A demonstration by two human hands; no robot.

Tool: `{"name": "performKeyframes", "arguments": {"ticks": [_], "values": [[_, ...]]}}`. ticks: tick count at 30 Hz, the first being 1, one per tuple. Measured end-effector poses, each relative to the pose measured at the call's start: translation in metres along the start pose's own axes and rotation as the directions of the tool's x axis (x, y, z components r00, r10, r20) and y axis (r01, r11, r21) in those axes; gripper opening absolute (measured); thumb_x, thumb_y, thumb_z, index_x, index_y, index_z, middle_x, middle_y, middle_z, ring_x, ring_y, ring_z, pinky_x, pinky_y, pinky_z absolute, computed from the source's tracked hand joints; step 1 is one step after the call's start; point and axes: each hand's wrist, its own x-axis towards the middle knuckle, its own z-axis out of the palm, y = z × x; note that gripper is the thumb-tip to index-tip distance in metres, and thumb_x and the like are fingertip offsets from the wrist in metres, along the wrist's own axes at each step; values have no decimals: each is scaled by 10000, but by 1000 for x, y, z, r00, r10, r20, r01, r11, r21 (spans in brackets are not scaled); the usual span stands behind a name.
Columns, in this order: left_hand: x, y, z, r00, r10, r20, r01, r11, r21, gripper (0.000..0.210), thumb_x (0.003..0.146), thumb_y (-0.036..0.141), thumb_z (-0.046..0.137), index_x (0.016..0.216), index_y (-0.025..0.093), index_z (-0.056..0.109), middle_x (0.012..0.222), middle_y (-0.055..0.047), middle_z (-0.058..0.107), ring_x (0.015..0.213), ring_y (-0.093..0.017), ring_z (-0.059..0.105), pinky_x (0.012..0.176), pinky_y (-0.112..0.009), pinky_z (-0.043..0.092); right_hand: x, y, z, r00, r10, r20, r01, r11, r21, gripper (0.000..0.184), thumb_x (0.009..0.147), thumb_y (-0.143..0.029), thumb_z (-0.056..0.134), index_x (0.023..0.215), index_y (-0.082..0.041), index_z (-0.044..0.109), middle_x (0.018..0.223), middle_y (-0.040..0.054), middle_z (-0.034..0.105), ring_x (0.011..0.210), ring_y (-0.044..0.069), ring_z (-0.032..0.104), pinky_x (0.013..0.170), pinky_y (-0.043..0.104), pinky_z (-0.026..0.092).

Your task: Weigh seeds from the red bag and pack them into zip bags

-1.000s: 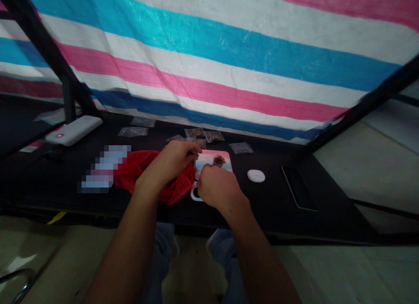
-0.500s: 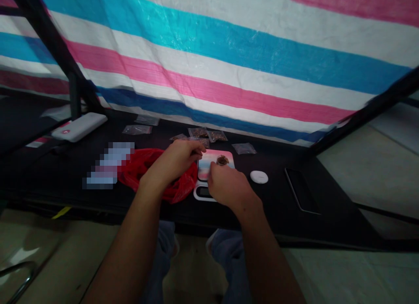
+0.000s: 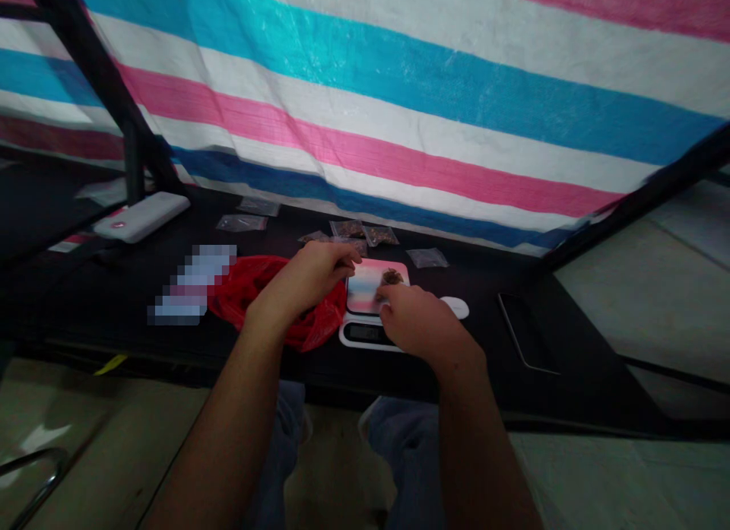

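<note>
A digital scale (image 3: 362,283) with a pastel striped plate lies on the black table, its dark display (image 3: 362,331) facing me. On the plate sits a small heap of brown dried pieces (image 3: 392,277). My right hand (image 3: 419,317) is over the plate's lower right, fingers bent together close to the heap; what they pinch, if anything, is hidden. My left hand (image 3: 325,265) hovers by the plate's upper left corner, fingers loosely bent and thumb apart, with nothing visible in it. Below my left wrist lies an open red plastic bag (image 3: 313,328).
Small clear bags with brown contents (image 3: 347,229) lie behind the scale. A flat clear bag (image 3: 427,258) is right of them. A white oval case (image 3: 458,307) and a phone (image 3: 525,332) are at right, a white power bank (image 3: 142,217) at left. A striped sheet (image 3: 365,142) hangs behind.
My right hand has shifted right, from the plate's lower middle to beside the heap, uncovering more of the display and partly covering the white case. My left hand has stayed almost still.
</note>
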Motion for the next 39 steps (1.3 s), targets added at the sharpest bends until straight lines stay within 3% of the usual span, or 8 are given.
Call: {"name": "performKeyframes", "arguments": {"ticks": [12,15,20,28,33,35,39], "values": [[0,4,1,1000,-18,9,18,1000,-17,237,926,183,600,1074,175,785,1050,-66,809,966,-224,739,914,-321,541,0,0,-1,998,29,-63,-34,997,-75,275,1001,-259,540,1152,-221,767,1108,151,790,1011,358,760,801,420,528],[-1,5,1,1000,-19,16,20,999,-39,231,924,176,607,1076,169,782,1054,-67,810,971,-222,743,915,-319,545,-4,10,-7,995,14,-101,-15,1000,-14,255,1003,-265,542,1104,-241,775,1055,116,797,944,315,754,749,369,482],[-1,5,1,999,37,0,-36,996,-81,222,949,197,595,1073,176,778,1090,-59,808,1009,-208,741,934,-301,546,-2,36,-18,943,52,-327,6,985,174,199,992,-331,603,1042,-266,784,1024,60,797,827,226,704,673,309,407],[2,8,5,999,44,30,-41,996,-82,234,950,224,582,1087,185,767,1108,-56,805,1019,-208,739,939,-306,548,17,42,-9,923,39,-382,55,971,232,211,971,-332,616,1023,-279,813,1027,48,801,845,218,691,687,301,405],[-13,20,-21,996,-32,79,34,999,-24,238,919,253,572,1053,207,764,1093,-43,803,997,-211,733,918,-304,538,21,44,-6,928,56,-368,41,967,251,234,969,-330,612,1026,-273,832,1025,61,808,884,229,713,739,306,460],[-21,24,-35,986,-116,123,118,993,-7,217,900,270,575,1005,222,759,1053,-27,804,953,-206,732,872,-293,540,22,44,-5,930,46,-365,56,963,264,238,964,-335,619,1019,-267,840,998,68,810,881,228,717,756,303,483],[-31,21,-53,913,-325,248,314,946,85,167,849,260,584,922,215,727,964,-34,797,850,-215,729,728,-287,525,23,48,-5,918,13,-396,129,936,328,249,957,-327,608,974,-249,844,953,65,811,870,228,721,777,302,513]]}}
